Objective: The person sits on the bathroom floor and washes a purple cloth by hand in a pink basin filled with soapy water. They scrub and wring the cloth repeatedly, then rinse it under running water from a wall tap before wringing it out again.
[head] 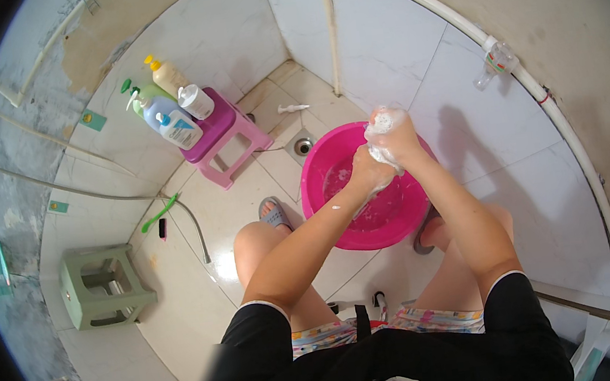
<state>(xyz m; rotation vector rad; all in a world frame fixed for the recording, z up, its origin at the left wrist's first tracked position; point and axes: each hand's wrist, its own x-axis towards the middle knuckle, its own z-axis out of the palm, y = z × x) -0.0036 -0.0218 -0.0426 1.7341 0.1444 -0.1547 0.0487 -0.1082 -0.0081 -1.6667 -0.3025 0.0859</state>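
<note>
My left hand (pixel 371 169) and my right hand (pixel 397 133) meet above the right part of a pink plastic basin (pixel 318 211). Both are closed around a small, white, foam-covered bundle (pixel 381 153) that looks like wet cloth. Thick lather (pixel 384 120) covers the fingers of the hand farther from me, and a soapy end hangs beneath the nearer hand. Sudsy reddish-looking water (pixel 378 210) lies in the basin, which stands on the tiled floor between my feet. My fingers and foam hide most of the bundle.
A pink and purple stool (pixel 218 124) holds several pump bottles (pixel 163 113). Beside the basin is a floor drain (pixel 303 145). A grey hose (pixel 188 209), a green-handled brush (pixel 160 214) and a green stool (pixel 104 286) are at left. A white pipe (pixel 543 98) runs along the right wall.
</note>
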